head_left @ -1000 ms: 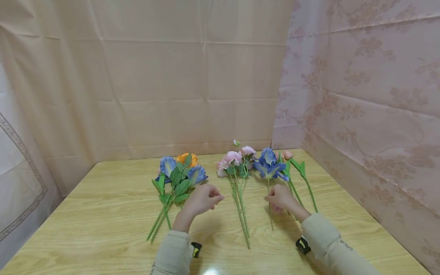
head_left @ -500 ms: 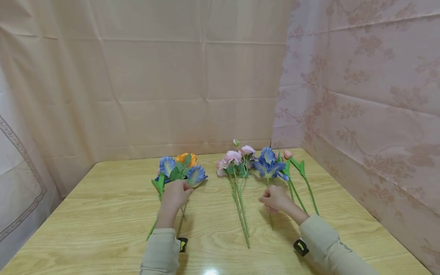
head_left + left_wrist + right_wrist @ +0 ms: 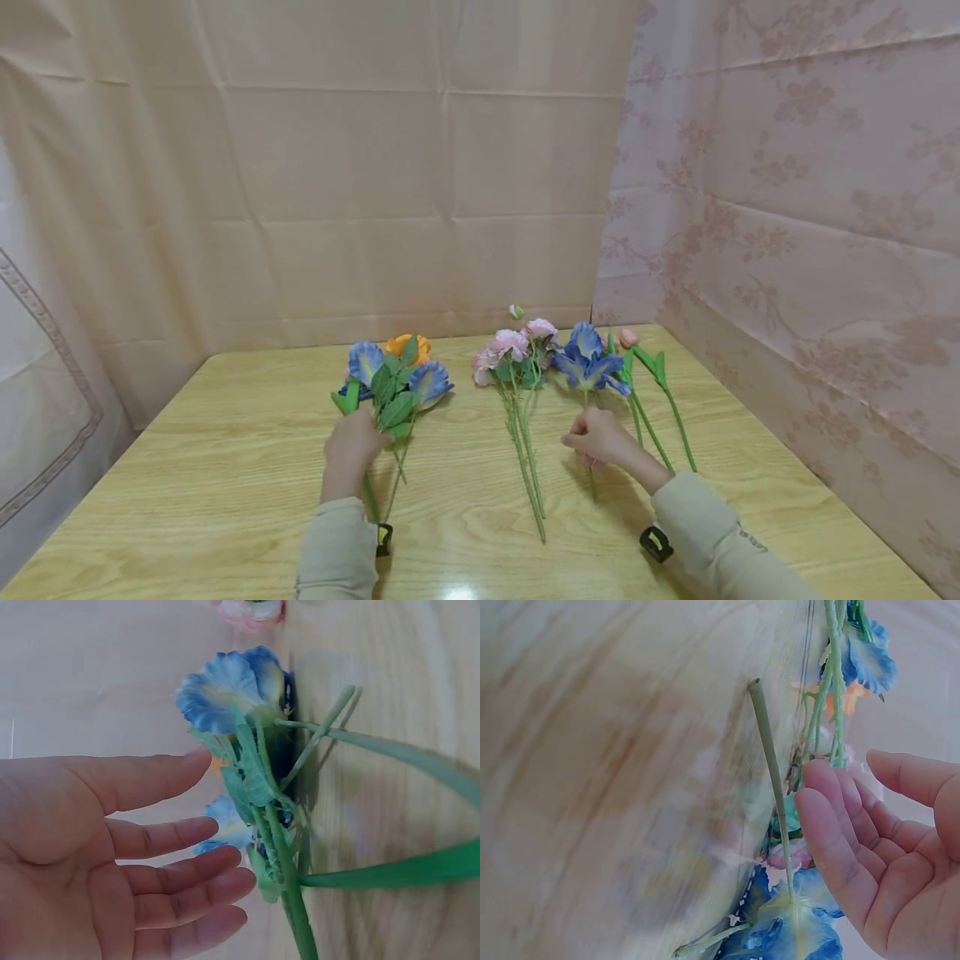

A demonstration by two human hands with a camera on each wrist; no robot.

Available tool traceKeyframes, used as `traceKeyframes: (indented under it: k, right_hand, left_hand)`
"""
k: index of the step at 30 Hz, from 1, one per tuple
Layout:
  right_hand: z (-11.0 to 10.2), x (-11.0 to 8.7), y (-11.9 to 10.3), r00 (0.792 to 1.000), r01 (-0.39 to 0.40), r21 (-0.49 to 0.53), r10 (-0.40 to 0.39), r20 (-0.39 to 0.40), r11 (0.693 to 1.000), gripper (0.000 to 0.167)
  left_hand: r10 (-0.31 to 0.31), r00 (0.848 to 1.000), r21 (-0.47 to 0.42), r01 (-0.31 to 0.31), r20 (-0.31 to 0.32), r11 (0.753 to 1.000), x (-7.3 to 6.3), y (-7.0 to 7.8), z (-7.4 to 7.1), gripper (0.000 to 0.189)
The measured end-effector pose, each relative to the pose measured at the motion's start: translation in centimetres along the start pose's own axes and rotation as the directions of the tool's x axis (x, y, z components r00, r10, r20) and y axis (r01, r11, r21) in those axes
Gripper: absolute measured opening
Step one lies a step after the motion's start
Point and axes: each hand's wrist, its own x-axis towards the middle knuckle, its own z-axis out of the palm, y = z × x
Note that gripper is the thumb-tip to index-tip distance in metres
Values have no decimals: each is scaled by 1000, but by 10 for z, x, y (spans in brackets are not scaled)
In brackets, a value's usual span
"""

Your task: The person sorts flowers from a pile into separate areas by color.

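Observation:
My left hand (image 3: pixel 354 450) is at the left-hand bunch, beside its stems and green leaves (image 3: pixel 397 408). In the left wrist view its fingers reach out, nearly straight, towards the green stems (image 3: pixel 289 892) and hold nothing. That bunch has blue irises (image 3: pixel 430 382) and an orange flower (image 3: pixel 397 343). Over the stem of another blue iris (image 3: pixel 588 362) on the right is my right hand (image 3: pixel 606 437). The right wrist view shows its fingers loosely bent beside the thin iris stem (image 3: pixel 772 757), with no grip on it. Part of that stem is hidden in the head view.
Between the hands lie pink flowers (image 3: pixel 510 343) with long stems pointing towards me. Pink tulips (image 3: pixel 628 337) with green stems lie at the right. All rest on a wooden table (image 3: pixel 225 475); a beige curtain (image 3: pixel 337 183) hangs behind it.
My left hand has moved left, from between the bunches across the left-hand bunch to its left side. The right hand has shifted slightly left. The flowers look much the same.

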Motion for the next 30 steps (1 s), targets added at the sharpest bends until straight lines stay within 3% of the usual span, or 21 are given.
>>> traceKeyframes:
  k: [7,15,23,27,30]
  right_hand:
    - [1,-1,1,1000,7,-8,-7,6,1000,21]
    - [2,-2,2,1000,10,-3,-10,18,1000,20]
    - [3,-1,4,999,20,16,-21,39,1000,22]
    - [3,-1,5,999,26,21,-27,41,999,22]
    - [4,-1,5,998,45,22,-46,47,999,22]
  left_hand:
    - [8,1000,29,-8,-1,1000,4,5,7,32]
    - [28,994,77,-35,101,996,5,8,20,30]
    - [-18,986,131,-4,163,991,3,10,26,33]
    - [-30,985,150,4,168,989,3,10,28,40]
    - [-35,984,153,9,173,988,4,9,29,35]
